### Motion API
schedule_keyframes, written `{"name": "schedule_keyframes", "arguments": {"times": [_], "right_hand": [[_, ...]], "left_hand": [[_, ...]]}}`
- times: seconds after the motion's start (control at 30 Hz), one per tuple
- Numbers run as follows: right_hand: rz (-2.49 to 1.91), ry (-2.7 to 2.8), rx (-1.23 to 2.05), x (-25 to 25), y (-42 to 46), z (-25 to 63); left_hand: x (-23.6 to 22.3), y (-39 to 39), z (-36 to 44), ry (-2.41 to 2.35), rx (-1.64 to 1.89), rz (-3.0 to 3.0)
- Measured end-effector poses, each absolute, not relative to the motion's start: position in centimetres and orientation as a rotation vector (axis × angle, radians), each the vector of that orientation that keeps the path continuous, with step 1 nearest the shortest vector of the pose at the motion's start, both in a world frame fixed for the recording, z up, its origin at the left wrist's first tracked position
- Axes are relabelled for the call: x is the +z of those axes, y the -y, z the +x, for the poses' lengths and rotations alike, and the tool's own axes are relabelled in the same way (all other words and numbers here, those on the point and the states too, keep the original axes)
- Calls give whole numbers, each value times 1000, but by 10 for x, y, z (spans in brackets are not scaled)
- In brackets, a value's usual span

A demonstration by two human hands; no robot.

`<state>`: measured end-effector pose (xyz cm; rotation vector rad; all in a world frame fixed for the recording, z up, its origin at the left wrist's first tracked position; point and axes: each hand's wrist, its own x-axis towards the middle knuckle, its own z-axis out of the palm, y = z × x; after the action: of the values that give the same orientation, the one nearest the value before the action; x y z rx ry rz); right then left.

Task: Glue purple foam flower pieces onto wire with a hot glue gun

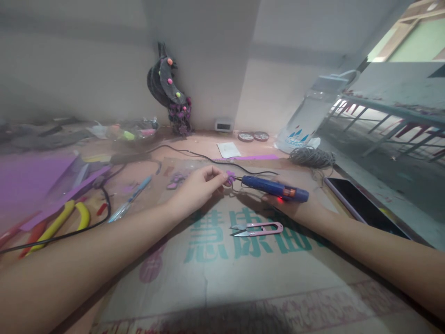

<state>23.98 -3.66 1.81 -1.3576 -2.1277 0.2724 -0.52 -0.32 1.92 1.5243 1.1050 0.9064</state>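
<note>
Between thumb and fingertips, my left hand (201, 185) pinches a small purple flower (231, 176). My right hand (295, 208) grips a blue hot glue gun (262, 184) from below, a red light glowing on its underside. The gun's nozzle points left, and its tip is at the flower; whether it touches cannot be made out. Left of my left hand lie more small purple flower pieces (176, 181). Pink-handled thread snips (257, 228) rest on the printed sheet (222, 283) beneath my hands.
A decorated grey crescent (163, 83) stands against the wall. Right: a water bottle (306, 116), grey cord (311, 157) and a phone (361, 204). Left: purple sheets (38, 176), yellow-handled pliers (59, 220), a blue pen-like tool (139, 189) and a black cable (69, 237).
</note>
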Motion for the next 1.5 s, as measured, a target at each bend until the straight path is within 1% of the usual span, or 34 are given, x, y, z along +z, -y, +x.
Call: {"name": "schedule_keyframes", "arguments": {"times": [0.3,0.7,0.9,1.1,1.23,1.33,1.5], "right_hand": [[-1360,2130,346,16,36,242],[-1343,2138,266,20,37,238],[-1318,2136,349,17,37,240],[-1295,1873,608,38,40,239],[-1258,1790,660,53,34,245],[-1289,1715,646,63,33,249],[-1415,1716,514,76,26,249]], "left_hand": [[20,4,-6,-1128,882,1533],[16,1,-4,-1056,932,1462],[10,-4,-5,-981,995,1382],[15,-1,-4,-1027,971,1446],[18,2,-3,-1035,947,1473],[16,3,-3,-1024,937,1501],[15,3,-3,-1001,943,1551]]}}
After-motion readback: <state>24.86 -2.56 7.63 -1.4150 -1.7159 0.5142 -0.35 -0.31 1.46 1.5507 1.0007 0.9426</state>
